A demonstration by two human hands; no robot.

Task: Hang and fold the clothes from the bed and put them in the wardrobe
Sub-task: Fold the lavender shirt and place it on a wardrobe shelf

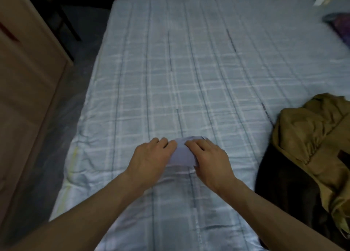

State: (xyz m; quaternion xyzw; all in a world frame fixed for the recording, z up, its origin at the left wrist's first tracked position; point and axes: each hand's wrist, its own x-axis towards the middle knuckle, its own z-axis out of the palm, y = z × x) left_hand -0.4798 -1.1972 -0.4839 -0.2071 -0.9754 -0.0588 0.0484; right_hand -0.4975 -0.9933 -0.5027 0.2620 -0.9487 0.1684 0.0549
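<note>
The small lilac garment point(182, 153) lies on the bed point(170, 70) at lower centre of the frame, apparently mid-fold, gripped at its left edge by the left hand point(151, 156) and at its right edge by the right hand point(210, 156), both palm-down with fingers curled, so the next move probably calls for pressing the fold flat.

Arms outstretched, left hand point(151, 156), right hand point(210, 156), both pinching cloth point(182, 154)

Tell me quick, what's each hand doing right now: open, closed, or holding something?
Left hand: fingers curled on the small pale cloth, holding its left edge.
Right hand: on the cloth's right side; pressing or pinching, cannot tell.
</note>
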